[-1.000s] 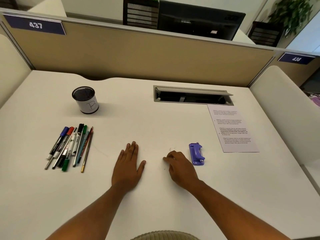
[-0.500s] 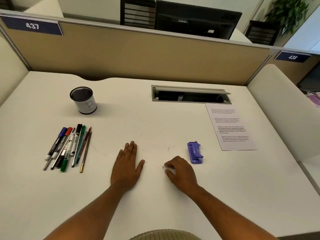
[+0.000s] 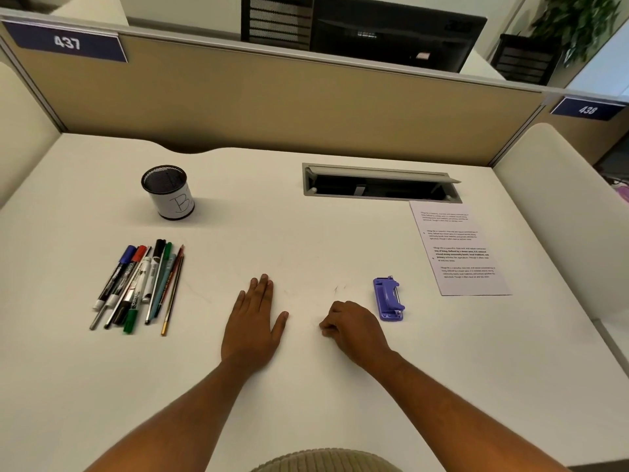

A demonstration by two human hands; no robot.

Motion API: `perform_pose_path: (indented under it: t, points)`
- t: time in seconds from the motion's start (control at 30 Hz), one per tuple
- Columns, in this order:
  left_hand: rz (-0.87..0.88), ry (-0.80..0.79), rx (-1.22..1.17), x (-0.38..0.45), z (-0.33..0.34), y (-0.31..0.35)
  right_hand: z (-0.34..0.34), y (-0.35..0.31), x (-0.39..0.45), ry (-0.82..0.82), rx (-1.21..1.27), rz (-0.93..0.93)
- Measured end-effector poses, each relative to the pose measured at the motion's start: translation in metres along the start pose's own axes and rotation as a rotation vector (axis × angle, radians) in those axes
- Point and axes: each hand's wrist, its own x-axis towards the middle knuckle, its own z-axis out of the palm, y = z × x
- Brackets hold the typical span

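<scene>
Nothing grasped yet; left hand [image 3: 253, 330] lying flat on the desk [image 3: 306, 233], palm down, fingers straight and released, thumb out to the side; right hand [image 3: 354, 330] resting a little to its right, fingers clenched under into a loose fist, gripping nothing that shows.

Purple hole punch [image 3: 389, 299] lying on the desk just beside the right hand, on its far right side, apart from the knuckles and untouched; printed sheet of paper [image 3: 457, 248] further right and further back, flat, apart from the punch, far edge just beside the open cable slot [image 3: 381, 182].

Pens [image 3: 139, 287] laid in a close row on the left, well apart from the left hand; mesh cup [image 3: 168, 192] marked with a B standing upright behind them, apart from the row, seemingly bare inside, though hard to tell through the dark mesh.

Judged from this layout: at the very start, or in a pause between steps; no pen in the cup, no sheet under the punch, no holes to be made out along the paper's edge, though too small to be sure.

All left to do, by the look of it: reaching across for the hole punch with the right hand as the nearest thing, lifting or sliding it, then bringing it to the sheet; likewise the pens, if meant for the cup, to be gathered and dropped in.
</scene>
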Motion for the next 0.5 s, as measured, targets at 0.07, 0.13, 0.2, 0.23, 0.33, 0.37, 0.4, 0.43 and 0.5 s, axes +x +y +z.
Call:
perform_pose_path:
  t: [0.07,0.13,0.2,0.23,0.33,0.37,0.4,0.43,0.5]
  points:
    - [0.001,0.002,-0.01,0.0,0.0,0.0,0.001,-0.001,-0.001,0.024,-0.024,-0.032]
    - [0.001,0.0,-0.014,0.001,0.0,0.001,0.001,-0.001,-0.003,0.062,-0.05,-0.061]
    - [0.0,-0.002,-0.012,0.001,0.001,0.0,0.003,0.0,-0.004,0.119,-0.089,-0.097]
    - [0.0,-0.002,-0.008,0.001,0.001,-0.001,0.004,0.0,-0.005,0.144,-0.106,-0.118]
    - [0.001,0.007,-0.011,0.0,0.001,-0.001,0.009,0.002,-0.006,0.207,-0.149,-0.192]
    - [0.001,0.01,-0.016,0.0,0.001,0.0,0.01,0.003,-0.005,0.219,-0.16,-0.207]
    - [0.002,0.01,-0.016,0.0,0.001,0.0,0.01,0.003,-0.005,0.225,-0.173,-0.219]
    - [0.003,0.01,-0.011,0.0,0.001,0.0,0.011,0.003,-0.004,0.222,-0.192,-0.228]
    - [0.002,0.01,-0.004,0.0,0.001,0.0,0.011,0.002,-0.002,0.198,-0.224,-0.217]
